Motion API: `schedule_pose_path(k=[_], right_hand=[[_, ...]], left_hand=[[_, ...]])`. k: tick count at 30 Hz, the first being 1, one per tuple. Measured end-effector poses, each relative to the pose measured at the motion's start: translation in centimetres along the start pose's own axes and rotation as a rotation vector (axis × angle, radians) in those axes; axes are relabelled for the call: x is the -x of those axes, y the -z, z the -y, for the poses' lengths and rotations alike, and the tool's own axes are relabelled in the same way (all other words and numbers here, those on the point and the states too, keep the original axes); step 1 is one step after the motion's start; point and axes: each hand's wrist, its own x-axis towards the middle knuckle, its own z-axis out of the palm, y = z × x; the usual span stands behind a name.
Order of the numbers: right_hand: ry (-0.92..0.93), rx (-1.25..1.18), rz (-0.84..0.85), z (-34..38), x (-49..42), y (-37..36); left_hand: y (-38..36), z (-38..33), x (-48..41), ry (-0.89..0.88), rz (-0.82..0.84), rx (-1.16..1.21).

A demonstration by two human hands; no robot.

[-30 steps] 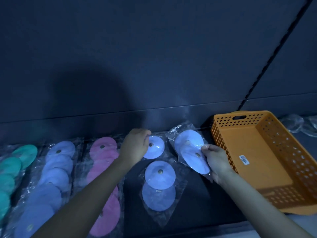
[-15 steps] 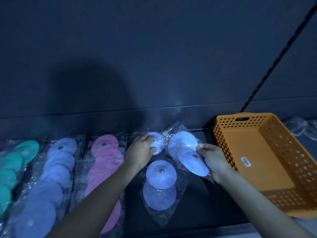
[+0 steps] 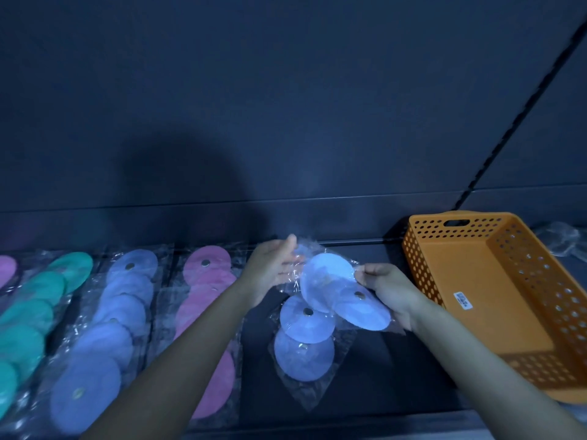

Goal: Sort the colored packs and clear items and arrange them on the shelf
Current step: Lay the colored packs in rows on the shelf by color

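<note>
A: Crowding the dark shelf (image 3: 397, 376), what's there?
B: An orange perforated plastic basket (image 3: 470, 281) at right; a teal disc pack (image 3: 35, 306), a blue disc pack (image 3: 111, 328) and a pink disc pack (image 3: 206, 300) lying left.
A: The clear pack of pale blue discs (image 3: 327, 274)?
B: Raised over a second pale blue pack (image 3: 305, 354), slanting upper-left to lower-right; right hand (image 3: 387, 293) pinches its edge, left hand (image 3: 273, 271) touches its film with straight fingers

A single head-worn wide-angle camera looks forward and slightly down, close onto the shelf (image 3: 397, 376); the dark wall (image 3: 286, 90) fills the upper half.
</note>
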Motion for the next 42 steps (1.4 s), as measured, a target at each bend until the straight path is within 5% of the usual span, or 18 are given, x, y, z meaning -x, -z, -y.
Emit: schedule_pose_path(k=[10, 16, 24, 32, 39, 42], right_hand=[[0.003, 0.110, -0.119, -0.7, -0.4, -1.0], [-0.006, 0.115, -0.103, -1.1, 0.3, -1.0], [0.026, 0.021, -0.107, -0.2, 0.6, -1.6], [0.081, -0.009, -0.063, 0.3, -0.6, -4.6], [0.184, 0.604, -0.239, -1.8, -0.4, -2.9], [0.013, 0.489, -0.231, -3.0, 0.1, -2.0]], left_hand=[[2.3, 1.8, 2.1, 0.022, -0.321, 0.082], [2.5, 2.8, 1.8, 0.023, -0.406, -0.386], [1.8, 3.0, 1.7, -0.073, -0.538, -0.477], [0.6, 3.1, 4.8, -0.420, -0.507, -0.780], [1.1, 5.3, 6.5, -0.283, -0.178, -0.808], [0.9, 6.0, 6.7, -0.246, -0.152, -0.817]])
